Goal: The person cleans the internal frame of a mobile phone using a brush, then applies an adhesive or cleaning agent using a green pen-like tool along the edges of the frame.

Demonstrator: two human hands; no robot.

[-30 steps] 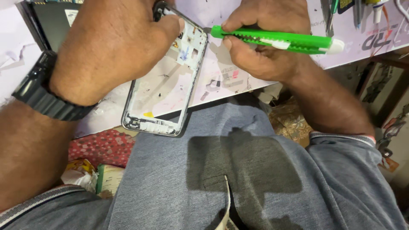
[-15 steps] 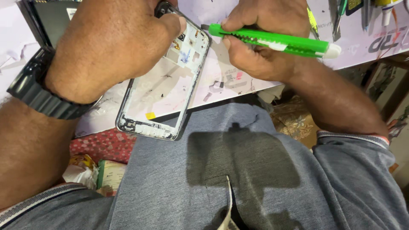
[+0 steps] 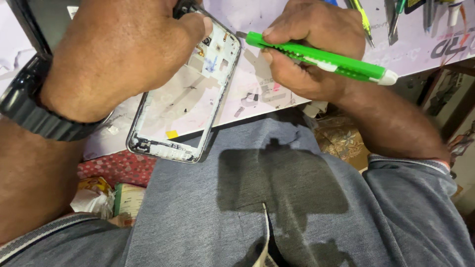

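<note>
1. Phone frame (image 3: 185, 106) is lying tilted on the white bench mat (image 3: 277, 74), top end pointing up-right, bottom end hanging past the near edge of the mat, over the lap
2. Left hand (image 3: 118, 54) is pressing down on the frame's upper left side; thumb is curling over the top corner, fingers are closed onto it, so it's clamped on the frame
3. Black watch (image 3: 34, 111) is sitting on the left wrist
4. Right hand (image 3: 311, 47) is gripping a green and white cutter (image 3: 321, 59) w/ fingers wrapped tight round the body; thumb is resting on top near the front
5. Cutter tip is pointing left toward the frame's upper right edge, v. close to it; can't tell if it's touching
6. Hands are apart, w/ the frame's top right corner between them
7. Inside of the frame is showing pale metal w/ small cutouts & a yellow tab near the bottom
8. Other tools (image 3: 396, 15) are lying at the far right of the mat, well apart from the frame
9. Grey shirt (image 3: 277, 198) is filling the lower part of the view; red patterned cloth (image 3: 114, 168) is showing just below the frame's bottom end
</note>
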